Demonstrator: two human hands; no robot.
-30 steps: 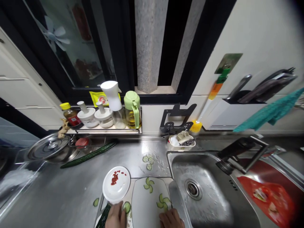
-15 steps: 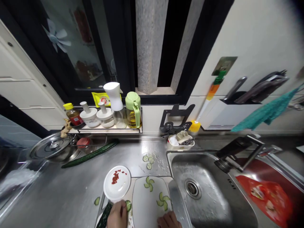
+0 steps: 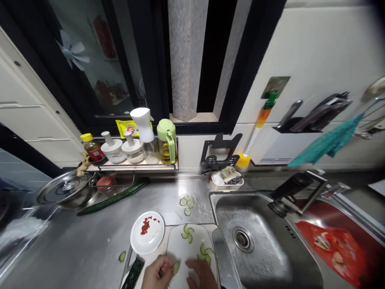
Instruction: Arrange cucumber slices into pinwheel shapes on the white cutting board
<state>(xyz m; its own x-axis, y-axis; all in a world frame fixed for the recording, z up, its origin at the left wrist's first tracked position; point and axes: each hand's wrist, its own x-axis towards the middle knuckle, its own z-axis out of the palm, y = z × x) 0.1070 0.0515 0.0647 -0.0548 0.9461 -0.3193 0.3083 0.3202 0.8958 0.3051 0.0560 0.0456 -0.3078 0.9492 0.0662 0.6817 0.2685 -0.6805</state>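
Note:
My left hand is closed in a pinch at the left edge of a white square plate, and a cucumber slice shows at its fingertips. Just right of it, over the plate, my right hand has its fingers apart and holds nothing I can see. On the plate lie two pinwheels of cut cucumber, one at the far edge and another beyond my right hand. A cut cucumber rests left of my left hand. Small red pieces sit on a round white plate.
The sink lies to the right, with a red plastic bag past it. More cucumber slices are behind the plate. A whole cucumber lies back left, below a rack of seasonings. A knife blade appears beside the sink.
My left hand has moved right onto the square plate's edge with a cucumber slice. My right hand has shifted slightly left and farther onto the plate. The view has turned a little right.

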